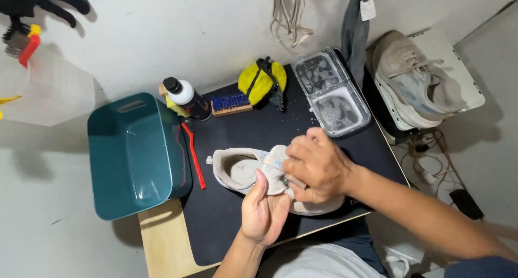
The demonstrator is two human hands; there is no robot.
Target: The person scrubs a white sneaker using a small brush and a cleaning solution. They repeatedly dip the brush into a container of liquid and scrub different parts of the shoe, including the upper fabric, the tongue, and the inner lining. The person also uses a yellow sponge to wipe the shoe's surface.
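A beige sneaker (237, 172) lies on its side on a black mat (270, 132) near the table's front edge, its opening facing left. My left hand (263, 209) grips the shoe from below, thumb pressed on the tongue area. My right hand (315, 165) is closed over the shoe's upper from above, fingers curled around it. What lies under the right palm is hidden.
A teal plastic tub (135, 154) stands left of the mat, a red thin brush (193, 154) beside it. At the back are a dark bottle (186, 97), a blue-bristle brush (230, 104), a yellow object (263, 81) and a clear two-part tray (330, 92). A second sneaker (418, 81) rests on a white board, right.
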